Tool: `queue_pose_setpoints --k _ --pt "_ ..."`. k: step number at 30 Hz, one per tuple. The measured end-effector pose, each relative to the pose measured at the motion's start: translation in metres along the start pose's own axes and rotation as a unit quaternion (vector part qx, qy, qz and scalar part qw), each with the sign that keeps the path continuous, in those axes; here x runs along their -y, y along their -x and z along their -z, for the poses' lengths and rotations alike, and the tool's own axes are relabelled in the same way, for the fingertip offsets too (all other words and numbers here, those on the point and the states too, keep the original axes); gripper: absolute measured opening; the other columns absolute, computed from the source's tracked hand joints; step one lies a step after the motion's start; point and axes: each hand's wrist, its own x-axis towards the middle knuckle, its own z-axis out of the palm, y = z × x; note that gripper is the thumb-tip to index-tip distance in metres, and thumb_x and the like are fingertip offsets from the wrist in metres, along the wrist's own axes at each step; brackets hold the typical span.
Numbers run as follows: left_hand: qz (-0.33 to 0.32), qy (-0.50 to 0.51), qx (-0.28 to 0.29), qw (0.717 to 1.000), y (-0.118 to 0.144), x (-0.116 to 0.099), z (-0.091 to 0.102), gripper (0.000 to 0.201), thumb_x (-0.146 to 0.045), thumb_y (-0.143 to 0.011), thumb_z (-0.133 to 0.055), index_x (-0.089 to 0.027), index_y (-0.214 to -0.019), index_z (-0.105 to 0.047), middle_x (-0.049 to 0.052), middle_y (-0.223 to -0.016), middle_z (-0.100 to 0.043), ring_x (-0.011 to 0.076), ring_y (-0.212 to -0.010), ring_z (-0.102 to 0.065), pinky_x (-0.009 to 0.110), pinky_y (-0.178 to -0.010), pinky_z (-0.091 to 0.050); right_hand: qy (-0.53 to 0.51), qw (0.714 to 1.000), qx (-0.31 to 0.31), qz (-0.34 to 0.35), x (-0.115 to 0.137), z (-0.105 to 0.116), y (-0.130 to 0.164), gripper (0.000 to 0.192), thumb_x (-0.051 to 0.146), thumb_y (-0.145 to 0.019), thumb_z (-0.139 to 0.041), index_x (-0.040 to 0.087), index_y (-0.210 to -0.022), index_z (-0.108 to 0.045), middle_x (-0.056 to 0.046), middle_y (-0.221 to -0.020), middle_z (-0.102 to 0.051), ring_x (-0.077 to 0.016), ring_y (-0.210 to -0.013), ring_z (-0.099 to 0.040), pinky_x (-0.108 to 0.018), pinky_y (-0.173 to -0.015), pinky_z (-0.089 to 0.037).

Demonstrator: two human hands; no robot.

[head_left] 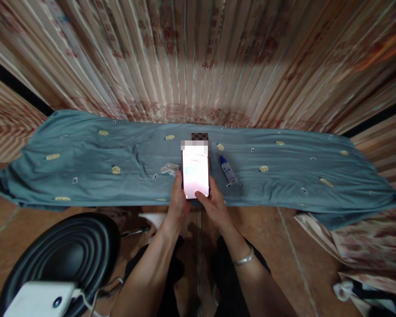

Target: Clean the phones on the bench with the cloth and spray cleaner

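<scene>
Both hands hold a phone (195, 169) with a bright lit screen, upright over the front edge of a teal cloth (284, 176). My left hand (178, 200) grips its left side. My right hand (214, 204) holds the lower right, its thumb resting on the bottom of the screen. A small clear bottle with a blue cap (228, 170) lies on the cloth just right of the phone. A crumpled pale wipe (169, 168) lies just left of it. A dark checkered object (199, 136) sits behind the phone.
The teal cloth with yellow motifs covers a long low surface before a patterned curtain (198, 57). A black round stool (62, 255) with a white device (41, 299) and cable stands at lower left. Patterned fabric (359, 246) lies at the right on the tiled floor.
</scene>
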Motion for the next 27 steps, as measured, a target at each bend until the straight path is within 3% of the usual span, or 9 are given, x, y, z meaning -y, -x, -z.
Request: queue_pose_setpoints --k 9,14,19,27 --pt "0.01 -0.005 -0.005 1.0 0.001 -0.002 0.003 0.043 -0.049 -0.094 -0.047 -0.014 -0.102 -0.069 0.01 -0.098 -0.077 0.0257 -0.108 -0.068 0.034 -0.091 -0.053 -0.005 1.0 -0.003 0.0 0.008 -0.005 0.001 0.061 0.031 -0.081 -0.064 0.023 -0.139 -0.045 -0.005 -0.136 -0.059 -0.0237 -0.123 -0.057 -0.038 -0.106 -0.045" --pt "0.02 0.003 -0.007 1.0 0.002 -0.005 0.001 0.044 -0.047 -0.096 -0.041 -0.013 -0.099 -0.069 0.01 -0.095 -0.076 0.0255 -0.108 -0.068 0.034 -0.092 -0.053 -0.006 1.0 -0.004 -0.002 0.015 -0.005 0.003 0.055 0.031 -0.083 -0.059 0.024 -0.137 -0.05 -0.003 -0.138 -0.059 -0.0231 -0.131 -0.051 -0.04 -0.113 -0.038" --pt "0.013 0.01 -0.002 1.0 0.003 -0.005 0.0 0.041 -0.047 -0.095 -0.044 -0.015 -0.104 -0.069 0.009 -0.098 -0.076 0.0252 -0.109 -0.068 0.034 -0.092 -0.053 -0.025 0.999 -0.02 -0.043 0.014 -0.003 0.003 0.052 0.03 -0.084 -0.054 0.028 -0.136 -0.053 0.001 -0.142 -0.056 -0.0235 -0.136 -0.047 -0.044 -0.117 -0.033" --pt "0.01 0.012 -0.003 1.0 0.001 -0.001 0.002 0.042 -0.051 -0.092 -0.049 -0.015 -0.101 -0.069 0.01 -0.1 -0.076 0.0249 -0.111 -0.067 0.033 -0.092 -0.053 -0.023 0.998 -0.035 -0.038 0.012 -0.003 0.002 0.052 0.028 -0.083 -0.053 0.027 -0.135 -0.054 0.001 -0.142 -0.056 -0.0233 -0.137 -0.046 -0.044 -0.117 -0.033"
